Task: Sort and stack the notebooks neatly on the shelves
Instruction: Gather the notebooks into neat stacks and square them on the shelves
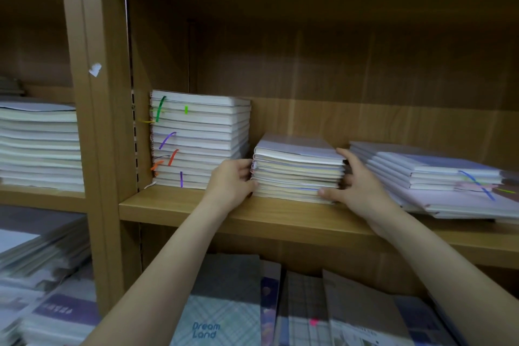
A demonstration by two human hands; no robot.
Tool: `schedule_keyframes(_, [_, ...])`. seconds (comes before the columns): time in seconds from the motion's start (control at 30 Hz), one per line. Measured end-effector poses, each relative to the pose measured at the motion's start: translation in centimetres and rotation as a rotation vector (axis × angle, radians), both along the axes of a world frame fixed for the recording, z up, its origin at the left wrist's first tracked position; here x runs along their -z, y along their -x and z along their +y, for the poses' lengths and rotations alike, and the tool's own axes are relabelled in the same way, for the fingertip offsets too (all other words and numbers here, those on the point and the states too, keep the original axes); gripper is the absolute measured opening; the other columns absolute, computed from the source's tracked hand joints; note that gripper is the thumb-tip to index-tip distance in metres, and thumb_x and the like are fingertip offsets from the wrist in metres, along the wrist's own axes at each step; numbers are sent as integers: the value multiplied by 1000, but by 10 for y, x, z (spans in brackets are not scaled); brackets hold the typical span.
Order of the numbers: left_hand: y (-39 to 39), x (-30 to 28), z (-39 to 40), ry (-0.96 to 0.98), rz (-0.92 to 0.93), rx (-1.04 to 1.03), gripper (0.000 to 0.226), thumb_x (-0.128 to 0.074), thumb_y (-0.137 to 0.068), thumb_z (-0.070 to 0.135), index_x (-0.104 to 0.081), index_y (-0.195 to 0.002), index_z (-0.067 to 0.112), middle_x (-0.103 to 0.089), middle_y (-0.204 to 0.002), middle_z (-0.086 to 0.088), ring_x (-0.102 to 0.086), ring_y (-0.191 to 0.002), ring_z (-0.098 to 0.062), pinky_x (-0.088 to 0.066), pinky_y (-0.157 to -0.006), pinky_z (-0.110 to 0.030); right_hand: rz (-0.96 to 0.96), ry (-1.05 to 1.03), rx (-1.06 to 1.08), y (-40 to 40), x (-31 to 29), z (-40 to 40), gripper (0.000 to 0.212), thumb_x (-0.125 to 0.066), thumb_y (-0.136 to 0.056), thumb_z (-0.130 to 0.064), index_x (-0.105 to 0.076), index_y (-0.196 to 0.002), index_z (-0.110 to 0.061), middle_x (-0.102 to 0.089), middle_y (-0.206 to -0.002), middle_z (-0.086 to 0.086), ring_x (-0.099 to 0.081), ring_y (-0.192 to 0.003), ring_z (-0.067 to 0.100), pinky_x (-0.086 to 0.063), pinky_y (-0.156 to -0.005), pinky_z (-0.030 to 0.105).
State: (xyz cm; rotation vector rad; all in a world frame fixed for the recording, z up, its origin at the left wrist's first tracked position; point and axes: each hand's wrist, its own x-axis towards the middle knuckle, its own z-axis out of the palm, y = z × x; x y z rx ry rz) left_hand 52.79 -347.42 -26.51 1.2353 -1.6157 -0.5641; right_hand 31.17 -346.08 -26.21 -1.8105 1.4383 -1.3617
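While both hands clasp it from either side, the middle stack (299,168) of notebooks sits on the shelf (252,212) — 1 of 3 stacks on this board. The left hand (234,181) curls round the stack's left end, thumb at the front lower corner; the right hand (355,181) wraps the right end, thumb along the front bottom edge and fingertips at the top right corner. The stack holds roughly 10 notebooks, though the layers blur together.

Just left, touching or nearly so, stands the tall stack (200,140), higher than the held one, with about 8 coloured ribbons hanging over its page edges in green, yellow, purple and orange. Right of the held stack lies the low stack (438,177), stepped and untidy, with a blue ribbon across it.

Beyond the upright (99,109), the left bay holds 1 more pile (39,143). Below the shelf, several notebooks lie cover-up — 1 reads "Dream Land" (206,330).
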Motion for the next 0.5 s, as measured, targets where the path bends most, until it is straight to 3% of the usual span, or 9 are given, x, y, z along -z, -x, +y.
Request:
schedule_keyframes(0.13, [8, 2, 2, 48, -4, -136, 46, -60, -85, 0, -56, -128, 15, -67, -115, -4, -60, -110, -15, -40, -90, -19, 99, 34, 55, -1, 0, 3, 90, -77, -75, -12, -25, -146, -30, -42, -143, 3, -43, -127, 21, -38, -105, 37])
schedule_keyframes(0.27, [12, 2, 8, 134, -103, -227, 48, -61, -85, 2, -54, -131, 18, -68, -114, -4, -60, -111, -15, -38, -87, -17, 253, 84, 109, -2, -1, 6, 86, -75, -78, -18, -23, -147, -27, -44, -142, 3, -45, -125, 22, -37, -99, 33])
schedule_keyframes(0.4, [11, 1, 12, 151, -101, -229, 48, -64, -83, 3, -56, -128, 18, -69, -110, -4, -62, -106, -13, -40, -84, -17, 209, 86, 99, -2, -2, 7, 87, -77, -76, -15, -26, -145, -26, -44, -141, 2, -45, -125, 21, -38, -100, 33])
schedule_keyframes(0.5, [3, -1, 13, 43, 60, -65, 50, -66, -84, 7, -53, -131, 15, -68, -113, -3, -61, -104, -11, -41, -88, -19, 95, 43, 41, -2, -1, 6, 90, -79, -73, -16, -27, -145, -28, -44, -132, -5, -46, -124, 20, -40, -105, 39])
